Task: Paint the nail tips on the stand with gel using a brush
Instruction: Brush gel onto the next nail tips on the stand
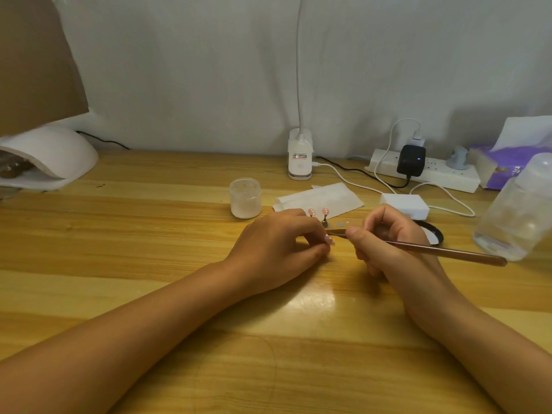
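My left hand (280, 243) rests on the wooden table and pinches a small pink nail tip (330, 241) at its fingertips. My right hand (388, 237) grips a long brown brush (448, 253), whose front end reaches across to the pinched tip. Just behind the hands stands the nail stand (334, 224), a flat strip with small pegs. Two pink nail tips (318, 211) sit upright on its pegs; the left hand hides part of the stand.
A white jar (245, 198), a folded tissue (319, 196) and a white block (405, 204) lie behind. A black round lid (433, 232) is by the right hand, a clear bottle (513, 213) at right, a nail lamp (47, 156) at left, a power strip (430, 171).
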{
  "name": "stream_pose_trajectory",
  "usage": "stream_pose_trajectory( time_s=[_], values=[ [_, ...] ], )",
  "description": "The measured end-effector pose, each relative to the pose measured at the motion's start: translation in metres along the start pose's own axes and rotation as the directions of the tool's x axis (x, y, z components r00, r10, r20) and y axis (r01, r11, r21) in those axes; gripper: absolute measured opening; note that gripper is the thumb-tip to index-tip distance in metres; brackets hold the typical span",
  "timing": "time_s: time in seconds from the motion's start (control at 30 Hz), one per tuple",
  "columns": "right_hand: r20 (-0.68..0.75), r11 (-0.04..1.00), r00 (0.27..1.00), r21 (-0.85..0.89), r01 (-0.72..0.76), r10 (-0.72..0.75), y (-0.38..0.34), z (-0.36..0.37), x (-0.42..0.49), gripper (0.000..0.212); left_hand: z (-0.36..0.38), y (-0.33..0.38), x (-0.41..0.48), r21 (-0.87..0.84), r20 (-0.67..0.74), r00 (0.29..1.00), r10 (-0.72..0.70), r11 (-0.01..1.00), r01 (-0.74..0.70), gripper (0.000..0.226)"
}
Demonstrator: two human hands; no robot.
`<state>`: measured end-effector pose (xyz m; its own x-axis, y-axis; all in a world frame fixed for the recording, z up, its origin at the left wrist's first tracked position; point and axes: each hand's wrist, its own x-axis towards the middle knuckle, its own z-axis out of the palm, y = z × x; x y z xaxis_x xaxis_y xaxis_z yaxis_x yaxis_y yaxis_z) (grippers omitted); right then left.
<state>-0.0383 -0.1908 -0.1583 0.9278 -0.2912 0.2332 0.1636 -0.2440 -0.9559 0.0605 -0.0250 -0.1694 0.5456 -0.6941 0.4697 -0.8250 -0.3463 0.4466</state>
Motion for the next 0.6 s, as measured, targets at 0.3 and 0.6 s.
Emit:
stream_pose_trajectory(
  time_s=[0.3, 0.6],
  values=[
    [0.057, 0.992, 0.998, -0.128, 0.016, -0.009, 0.0008, 0.0023, 0.0010, 0.011, -0.0009, -0.0009, 0.0007, 0.012, 0.026, 1.000, 0.005, 1.000, -0.005, 0.006],
    [-0.026, 0.994, 0.999, -0.111, 0.019, -0.022, 0.0045, 0.0008, 0.0023, 0.009, -0.0017, 0.0002, 0.0001, -0.019, 0.023, 1.000, 0.006, 1.000, -0.006, 0.008]
  ],
)
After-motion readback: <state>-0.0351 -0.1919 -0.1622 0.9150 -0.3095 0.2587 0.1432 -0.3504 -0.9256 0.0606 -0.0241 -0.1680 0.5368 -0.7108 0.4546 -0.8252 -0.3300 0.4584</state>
